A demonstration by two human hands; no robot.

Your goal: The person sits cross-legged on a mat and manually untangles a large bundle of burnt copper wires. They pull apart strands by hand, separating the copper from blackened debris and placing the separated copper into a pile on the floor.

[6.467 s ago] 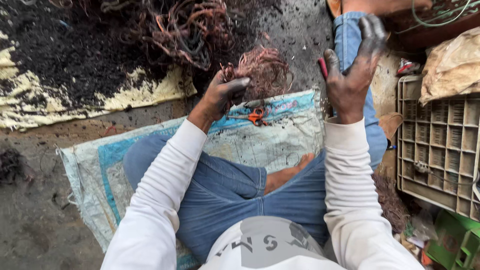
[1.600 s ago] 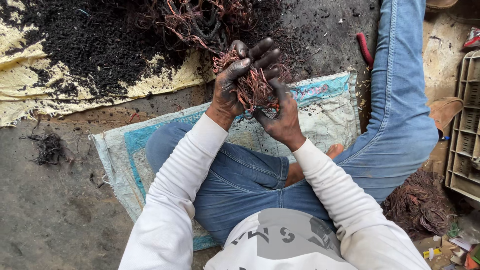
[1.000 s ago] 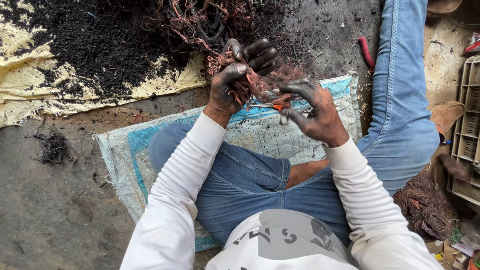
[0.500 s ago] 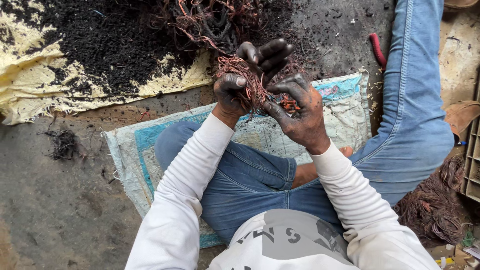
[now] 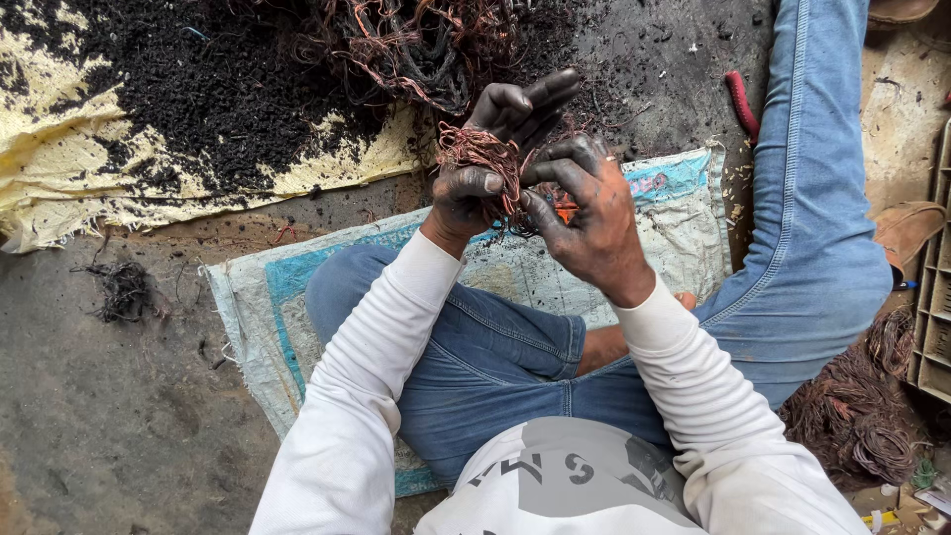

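My left hand [image 5: 495, 149], black with soot, grips a small tangled bundle of copper wire [image 5: 482, 151] held up above my lap. Right beside it, my right hand [image 5: 589, 213] pinches strands at the bundle's lower right edge with fingertips and thumb. Both hands hover over a blue and white woven sack [image 5: 674, 228] spread on the ground under my crossed legs in blue jeans. A bit of an orange-handled tool [image 5: 565, 210] shows on the sack behind my right fingers.
A big heap of burnt tangled wire [image 5: 416, 45] lies ahead, beside black ash [image 5: 178, 89] on a yellow sack [image 5: 59, 198]. A red-handled tool [image 5: 741, 104] lies near my right leg. Coiled copper wire [image 5: 852, 416] and a plastic crate [image 5: 936, 307] sit at right. A small wire clump [image 5: 124, 289] lies left.
My right hand, raised far to the right 6.5 s ago, has come back to the bundle and now picks at its strands. The left hand has kept hold of the wire throughout.
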